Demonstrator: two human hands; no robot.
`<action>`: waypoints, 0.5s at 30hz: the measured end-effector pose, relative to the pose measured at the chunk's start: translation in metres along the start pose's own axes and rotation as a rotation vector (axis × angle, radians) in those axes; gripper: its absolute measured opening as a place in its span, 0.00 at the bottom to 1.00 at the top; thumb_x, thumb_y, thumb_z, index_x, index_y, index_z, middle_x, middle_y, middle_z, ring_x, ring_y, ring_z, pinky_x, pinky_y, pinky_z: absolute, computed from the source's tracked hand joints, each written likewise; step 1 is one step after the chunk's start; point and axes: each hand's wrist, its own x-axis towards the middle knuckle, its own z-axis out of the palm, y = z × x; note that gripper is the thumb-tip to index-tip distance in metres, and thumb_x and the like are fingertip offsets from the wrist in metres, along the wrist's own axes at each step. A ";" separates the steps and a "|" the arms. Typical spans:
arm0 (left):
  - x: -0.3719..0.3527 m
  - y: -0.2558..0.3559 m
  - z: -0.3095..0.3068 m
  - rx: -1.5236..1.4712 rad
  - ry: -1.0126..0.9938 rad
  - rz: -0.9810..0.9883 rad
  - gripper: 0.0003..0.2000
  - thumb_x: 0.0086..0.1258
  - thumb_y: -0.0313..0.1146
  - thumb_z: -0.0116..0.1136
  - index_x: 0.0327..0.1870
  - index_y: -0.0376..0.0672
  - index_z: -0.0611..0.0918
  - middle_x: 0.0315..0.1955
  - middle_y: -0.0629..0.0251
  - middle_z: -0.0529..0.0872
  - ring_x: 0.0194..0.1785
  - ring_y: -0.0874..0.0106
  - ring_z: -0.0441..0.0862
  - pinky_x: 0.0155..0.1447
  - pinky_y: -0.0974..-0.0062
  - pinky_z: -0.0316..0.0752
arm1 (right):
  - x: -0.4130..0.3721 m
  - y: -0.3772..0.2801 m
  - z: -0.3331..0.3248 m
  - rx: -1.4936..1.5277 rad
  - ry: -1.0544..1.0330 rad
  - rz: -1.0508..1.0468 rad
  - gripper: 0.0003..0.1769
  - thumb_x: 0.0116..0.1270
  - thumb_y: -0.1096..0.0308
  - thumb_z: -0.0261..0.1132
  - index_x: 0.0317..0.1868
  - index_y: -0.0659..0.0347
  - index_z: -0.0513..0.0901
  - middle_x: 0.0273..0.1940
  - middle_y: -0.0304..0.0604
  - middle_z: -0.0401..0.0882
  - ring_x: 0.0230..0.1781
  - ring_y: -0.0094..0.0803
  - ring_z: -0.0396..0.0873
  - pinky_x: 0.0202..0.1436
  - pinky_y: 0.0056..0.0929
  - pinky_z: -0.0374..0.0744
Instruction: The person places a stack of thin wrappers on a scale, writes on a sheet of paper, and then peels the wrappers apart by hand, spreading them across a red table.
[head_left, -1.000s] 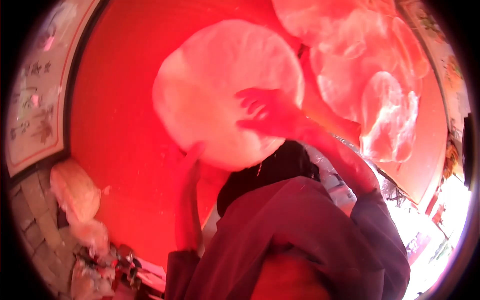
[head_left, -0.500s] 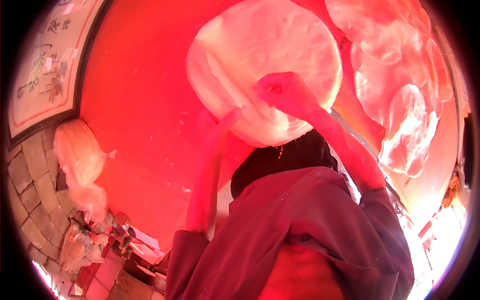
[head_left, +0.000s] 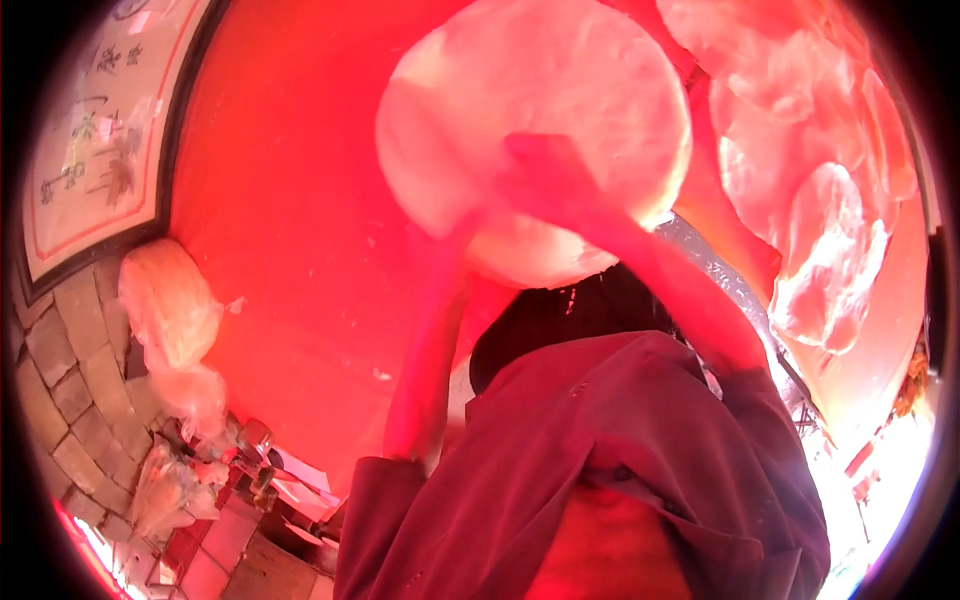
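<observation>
A large pale round sheet, dough-like, (head_left: 600, 90) lies at the top centre over a red surface (head_left: 290, 200), its near edge close to my body. My right hand (head_left: 545, 175) is over the middle of the sheet, blurred, its fingers hard to make out. My left hand (head_left: 462, 240) is at the sheet's lower left edge, also smeared by motion and washed in red light. Whether either hand grips the sheet cannot be told.
More pale, thin round sheets (head_left: 790, 130) overlap at the upper right. A framed panel with writing (head_left: 100, 150) stands at the upper left. Plastic bags (head_left: 170, 300) and clutter lie beside a tiled floor (head_left: 85, 390) at the lower left.
The raised fold across the sheet's left part has flattened. My left hand has moved slightly right and my right hand slightly up. The whole view has shifted a little.
</observation>
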 end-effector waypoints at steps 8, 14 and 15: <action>0.007 -0.010 -0.036 -0.171 -0.120 -0.027 0.36 0.61 0.27 0.66 0.70 0.36 0.64 0.64 0.57 0.72 0.66 0.62 0.70 0.66 0.62 0.70 | 0.019 -0.030 -0.103 0.266 0.200 0.034 0.12 0.56 0.61 0.67 0.35 0.60 0.85 0.27 0.40 0.82 0.28 0.26 0.79 0.34 0.30 0.77; 0.036 -0.007 -0.103 -0.175 -0.169 -0.115 0.36 0.61 0.26 0.64 0.71 0.37 0.62 0.65 0.58 0.71 0.67 0.61 0.69 0.67 0.61 0.69 | 0.017 -0.102 -0.242 0.752 0.036 -0.271 0.13 0.63 0.64 0.64 0.42 0.64 0.83 0.35 0.42 0.84 0.33 0.30 0.81 0.40 0.31 0.80; 0.038 -0.008 -0.109 -0.180 -0.176 -0.121 0.36 0.61 0.26 0.64 0.71 0.37 0.62 0.65 0.58 0.71 0.67 0.61 0.69 0.68 0.61 0.69 | 0.026 -0.113 -0.261 0.806 0.007 -0.340 0.13 0.63 0.65 0.63 0.42 0.65 0.83 0.36 0.44 0.84 0.34 0.31 0.82 0.41 0.32 0.81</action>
